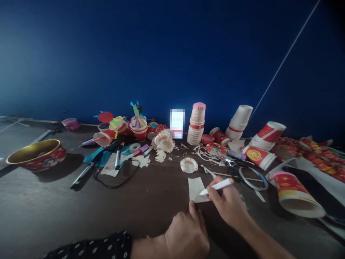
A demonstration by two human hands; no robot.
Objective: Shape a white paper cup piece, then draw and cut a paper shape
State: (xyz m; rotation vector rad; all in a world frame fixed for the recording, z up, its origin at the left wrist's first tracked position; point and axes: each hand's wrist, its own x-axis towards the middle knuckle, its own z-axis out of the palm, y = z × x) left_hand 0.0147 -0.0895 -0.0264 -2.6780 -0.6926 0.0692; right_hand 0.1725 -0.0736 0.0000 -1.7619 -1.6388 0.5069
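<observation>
The paper [195,185] could pivot or slide under your marker [219,186], because only fingertip contact at its near edge steadies it. Your right hand [233,207] grasps the marker, nib down on the paper just ahead of the grip, barrel slanting up to the right. Your left hand [187,232] grasps nothing visible; its index finger points forward, other fingers curled. The cup rim [189,165] lies just beyond the paper.

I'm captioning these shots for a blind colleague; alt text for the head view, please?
A right hand holds a white marker against a small pale paper piece, which the left hand steadies. Paper cups, scraps and pens clutter the dark table around them.
</observation>
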